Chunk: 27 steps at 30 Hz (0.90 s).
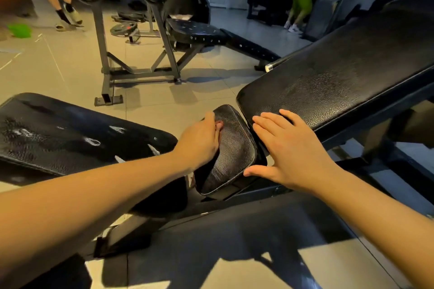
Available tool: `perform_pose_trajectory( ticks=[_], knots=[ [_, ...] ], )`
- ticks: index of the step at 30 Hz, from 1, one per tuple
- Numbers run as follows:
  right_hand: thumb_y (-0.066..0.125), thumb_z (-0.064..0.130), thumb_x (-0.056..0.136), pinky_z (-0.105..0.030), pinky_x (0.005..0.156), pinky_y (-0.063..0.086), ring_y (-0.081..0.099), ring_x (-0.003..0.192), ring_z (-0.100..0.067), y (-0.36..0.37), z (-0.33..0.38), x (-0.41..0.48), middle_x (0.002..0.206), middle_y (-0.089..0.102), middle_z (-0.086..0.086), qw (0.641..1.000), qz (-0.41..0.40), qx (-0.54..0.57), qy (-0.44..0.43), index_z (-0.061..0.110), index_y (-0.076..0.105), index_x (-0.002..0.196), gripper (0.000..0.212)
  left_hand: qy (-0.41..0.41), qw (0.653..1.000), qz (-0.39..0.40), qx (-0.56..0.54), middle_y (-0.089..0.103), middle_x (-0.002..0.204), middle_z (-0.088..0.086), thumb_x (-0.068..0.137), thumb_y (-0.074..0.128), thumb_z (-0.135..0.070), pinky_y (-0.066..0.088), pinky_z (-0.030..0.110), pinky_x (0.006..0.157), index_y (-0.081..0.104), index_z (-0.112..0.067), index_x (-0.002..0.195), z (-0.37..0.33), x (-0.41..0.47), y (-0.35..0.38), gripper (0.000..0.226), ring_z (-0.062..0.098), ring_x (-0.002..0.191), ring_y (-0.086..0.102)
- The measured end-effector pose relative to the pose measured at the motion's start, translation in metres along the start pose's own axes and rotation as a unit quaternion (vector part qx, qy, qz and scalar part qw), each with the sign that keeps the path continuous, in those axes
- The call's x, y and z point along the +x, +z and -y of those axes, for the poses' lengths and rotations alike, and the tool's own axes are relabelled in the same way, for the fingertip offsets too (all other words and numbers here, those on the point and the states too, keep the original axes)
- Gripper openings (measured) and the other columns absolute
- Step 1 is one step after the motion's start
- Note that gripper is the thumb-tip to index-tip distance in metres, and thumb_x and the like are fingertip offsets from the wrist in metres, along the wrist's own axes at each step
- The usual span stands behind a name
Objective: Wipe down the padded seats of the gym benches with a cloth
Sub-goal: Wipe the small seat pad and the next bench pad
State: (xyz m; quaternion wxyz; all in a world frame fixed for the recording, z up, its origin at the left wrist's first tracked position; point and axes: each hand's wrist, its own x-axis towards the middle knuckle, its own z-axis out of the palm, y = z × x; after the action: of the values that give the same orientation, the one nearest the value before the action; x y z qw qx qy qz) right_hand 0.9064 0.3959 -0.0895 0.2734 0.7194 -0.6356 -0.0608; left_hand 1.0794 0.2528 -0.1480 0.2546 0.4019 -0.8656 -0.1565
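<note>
**Adjustable gym bench, seen from above.** The small black seat pad (234, 150) is sitting tilted at centre, just beside the lower end of the long inclined back pad (340, 65), which is rising to the far right. The left hand (202, 141) is gripping the seat pad's left edge, fingers curling over onto the top surface. The right hand (291, 150) is lying open and flat, straight fingers resting on the lower end of the back pad and thumb reaching to the seat pad's near right corner. No cloth is showing; whether one is hiding under the left palm cannot be told. A second bench pad (70, 134), bearing pale patches, is lying to the left, and a third bench (199, 30) is standing far across the tiled floor (58, 65).

**Handling, as judged:** the grained vinyl over foam is probably yielding under pressure, gripping fairly when dry and turning slick when wet. The pad appears to be bolted to a steel frame, so steadying it by the edges is looking soundest.
</note>
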Motion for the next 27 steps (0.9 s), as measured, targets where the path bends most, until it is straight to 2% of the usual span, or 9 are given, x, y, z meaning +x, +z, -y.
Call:
perform_pose_trajectory(
  ticks=[3, 5, 8, 11, 14, 19, 22, 24, 27],
  knots=[
    [0.037, 0.089, 0.078, -0.046, 0.119, 0.032, 0.050, 0.138, -0.025, -0.002, 0.000, 0.000, 0.145, 0.058, -0.008, 1.000, 0.011, 0.007, 0.001, 0.007, 0.061, 0.137, 0.104, -0.058, 0.998, 0.017, 0.036, 0.067, 0.098, 0.020, 0.109, 0.037, -0.032, 0.041, 0.040, 0.068, 0.036, -0.014, 0.102, 0.013, 0.003, -0.002, 0.020, 0.043, 0.089, 0.063],
    [0.036, 0.090, 0.078, -0.046, 0.119, 0.030, 0.048, 0.139, -0.024, -0.003, 0.000, 0.000, 0.146, 0.057, -0.008, 1.000, 0.024, 0.006, 0.005, 0.007, 0.060, 0.138, 0.104, 0.004, 0.999, 0.053, 0.013, 0.068, 0.099, 0.015, 0.107, 0.041, -0.033, 0.044, 0.042, 0.071, 0.038, -0.016, 0.104, -0.003, -0.013, -0.006, 0.018, 0.039, 0.090, 0.063],
    [0.036, 0.090, 0.079, -0.045, 0.120, 0.027, 0.047, 0.141, -0.024, -0.003, 0.000, 0.001, 0.148, 0.056, -0.007, 1.000, 0.025, 0.005, 0.007, 0.008, 0.059, 0.139, 0.105, 0.071, 0.983, 0.119, -0.116, 0.069, 0.094, 0.003, 0.104, 0.050, -0.038, 0.047, 0.040, 0.078, 0.048, -0.018, 0.099, -0.020, -0.025, -0.020, 0.020, 0.025, 0.089, 0.064],
    [0.035, 0.090, 0.079, -0.046, 0.120, 0.031, 0.047, 0.141, -0.024, -0.005, 0.000, 0.000, 0.148, 0.056, -0.007, 1.000, 0.024, 0.007, 0.005, 0.008, 0.059, 0.139, 0.105, -0.003, 0.973, 0.149, -0.177, 0.068, 0.092, 0.002, 0.101, 0.060, -0.031, 0.046, 0.036, 0.081, 0.062, -0.017, 0.097, 0.000, -0.001, -0.036, 0.015, 0.019, 0.089, 0.062],
    [0.033, 0.090, 0.079, -0.045, 0.119, 0.029, 0.049, 0.140, -0.024, -0.004, 0.000, 0.000, 0.147, 0.057, -0.007, 1.000, 0.022, 0.009, 0.005, 0.008, 0.060, 0.138, 0.105, -0.125, 0.931, 0.187, -0.287, 0.065, 0.087, 0.004, 0.098, 0.058, -0.009, 0.043, 0.032, 0.075, 0.065, -0.016, 0.095, 0.020, 0.008, -0.053, 0.010, 0.017, 0.083, 0.058],
    [0.032, 0.091, 0.079, -0.045, 0.119, 0.029, 0.048, 0.140, -0.024, -0.003, -0.001, 0.000, 0.147, 0.056, -0.007, 1.000, 0.024, 0.010, 0.004, 0.008, 0.060, 0.139, 0.106, -0.137, 0.906, 0.220, -0.334, 0.066, 0.084, 0.005, 0.091, 0.049, 0.006, 0.044, 0.030, 0.074, 0.068, -0.013, 0.096, 0.020, 0.006, -0.062, 0.027, 0.017, 0.081, 0.060],
    [0.035, 0.090, 0.079, -0.046, 0.119, 0.032, 0.049, 0.139, -0.025, -0.002, -0.001, -0.001, 0.146, 0.057, -0.008, 1.000, 0.011, 0.015, 0.001, 0.007, 0.061, 0.137, 0.105, -0.115, 0.925, 0.204, -0.300, 0.068, 0.095, 0.008, 0.095, 0.053, 0.003, 0.046, 0.025, 0.075, 0.070, -0.017, 0.100, 0.022, 0.010, -0.056, 0.027, 0.019, 0.090, 0.060],
    [0.037, 0.090, 0.079, -0.046, 0.119, 0.032, 0.050, 0.138, -0.025, -0.001, 0.000, 0.000, 0.145, 0.058, -0.008, 1.000, 0.003, 0.016, 0.000, 0.007, 0.062, 0.136, 0.104, -0.077, 0.963, 0.163, -0.200, 0.062, 0.108, 0.009, 0.096, 0.064, -0.011, 0.046, 0.022, 0.078, 0.067, -0.018, 0.111, 0.024, 0.013, -0.052, 0.017, 0.021, 0.099, 0.058],
    [0.038, 0.089, 0.079, -0.046, 0.119, 0.031, 0.050, 0.138, -0.025, -0.001, 0.000, -0.001, 0.145, 0.058, -0.008, 1.000, 0.003, 0.016, 0.000, 0.007, 0.061, 0.137, 0.103, -0.078, 0.995, 0.043, -0.040, 0.058, 0.097, 0.002, 0.087, 0.077, -0.035, 0.040, 0.032, 0.073, 0.057, -0.017, 0.106, 0.024, 0.010, -0.046, 0.033, 0.021, 0.090, 0.056]
  ],
)
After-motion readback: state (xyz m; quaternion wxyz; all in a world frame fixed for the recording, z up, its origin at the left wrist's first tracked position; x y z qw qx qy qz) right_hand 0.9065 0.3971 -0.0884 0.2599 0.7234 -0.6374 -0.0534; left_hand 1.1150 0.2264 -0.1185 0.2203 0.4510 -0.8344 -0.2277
